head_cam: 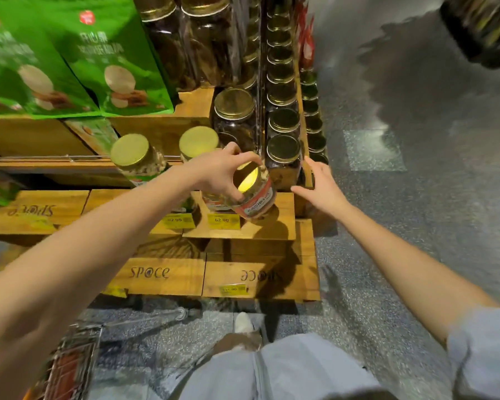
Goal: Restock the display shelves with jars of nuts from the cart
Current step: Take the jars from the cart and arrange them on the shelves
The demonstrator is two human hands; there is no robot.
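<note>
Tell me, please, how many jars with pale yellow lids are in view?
3. The held jar is in the left hand; the middle jar and the left jar sit tilted on the shelf behind. Others may hide under the hand.

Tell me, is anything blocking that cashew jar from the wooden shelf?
Nothing visible. The left hand holds the cashew jar tilted over a bare patch of the wooden shelf; the open right hand is beside it, not underneath.

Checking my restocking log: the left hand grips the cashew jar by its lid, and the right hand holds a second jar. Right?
Not quite. In the head view the left hand grips the cashew jar by its lid, but the right hand holds nothing; it is open beside the jar.
</note>
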